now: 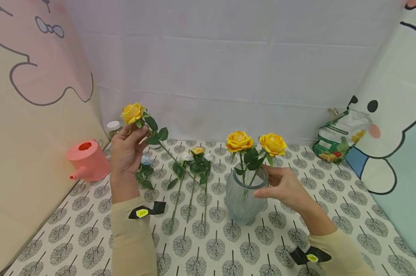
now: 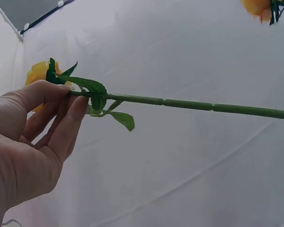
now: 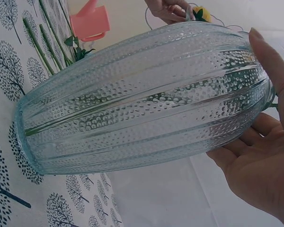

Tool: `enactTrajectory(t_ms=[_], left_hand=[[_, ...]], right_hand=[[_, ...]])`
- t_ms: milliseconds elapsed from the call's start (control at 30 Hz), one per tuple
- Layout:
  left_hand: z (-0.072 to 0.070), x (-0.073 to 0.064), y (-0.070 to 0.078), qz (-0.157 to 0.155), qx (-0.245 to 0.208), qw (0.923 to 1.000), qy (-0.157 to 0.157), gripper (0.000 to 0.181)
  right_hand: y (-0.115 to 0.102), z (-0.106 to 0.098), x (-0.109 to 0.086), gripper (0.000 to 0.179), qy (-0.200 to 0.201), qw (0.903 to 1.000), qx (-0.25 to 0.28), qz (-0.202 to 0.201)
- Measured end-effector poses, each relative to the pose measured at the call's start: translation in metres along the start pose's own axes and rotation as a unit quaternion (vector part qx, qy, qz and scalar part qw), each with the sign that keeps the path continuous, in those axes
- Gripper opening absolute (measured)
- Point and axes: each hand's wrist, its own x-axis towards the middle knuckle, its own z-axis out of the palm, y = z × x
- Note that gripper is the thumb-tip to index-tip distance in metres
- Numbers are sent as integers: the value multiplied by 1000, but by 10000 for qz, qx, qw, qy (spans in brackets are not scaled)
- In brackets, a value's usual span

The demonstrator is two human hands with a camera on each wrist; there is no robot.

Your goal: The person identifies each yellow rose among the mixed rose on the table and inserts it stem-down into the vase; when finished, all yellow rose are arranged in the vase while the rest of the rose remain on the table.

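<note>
My left hand (image 1: 127,151) is raised at the left, pinching a yellow artificial rose (image 1: 132,113) just below its bloom. In the left wrist view, thumb and fingertips meet on the green stem (image 2: 189,103), which runs off to the right. On the table stands a ribbed, dimpled glass vase (image 1: 240,209) holding two yellow roses (image 1: 239,141), their stems showing through the glass. My right hand (image 1: 286,190) grips this vase near its rim; in the right wrist view the thumb (image 3: 270,59) lies along one side and the fingers along the other.
Between my hands, several roses lie on the tree-print tablecloth (image 1: 214,249), including white ones and a yellow one (image 1: 197,150). A light blue flower (image 1: 146,160) lies near my left wrist. A pink watering can (image 1: 92,163) and white-lidded jar (image 1: 114,126) stand left; a green-and-white bag (image 1: 342,136) sits far right.
</note>
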Motion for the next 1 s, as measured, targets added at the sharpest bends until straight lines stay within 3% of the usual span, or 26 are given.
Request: enactTrajectory(t_ms=[100,200,333,500,633,1000], left_hand=[[14,-5,3,150,-808,9966,-40,23],[28,-11,4,281,-1330,9907,-61,22],[47,-20,2,601,-1463,9874,-36,20],[66,-28,-1,813,-1928,9779,-6,20],[73,-31,-2,891,-2189,9717,46,17],[76,-35,10,1255,-2256,9653,396,21]], right_hand=[[0,0,0,69,14,10000,0,-50],[1,1,0,68,20,10000,-8,-84],[1,1,0,68,29,10000,9,-49],[1,3,0,68,22,10000,36,-31],[1,3,0,68,19,10000,66,-11],[-1,1,0,70,10,10000,69,-2]])
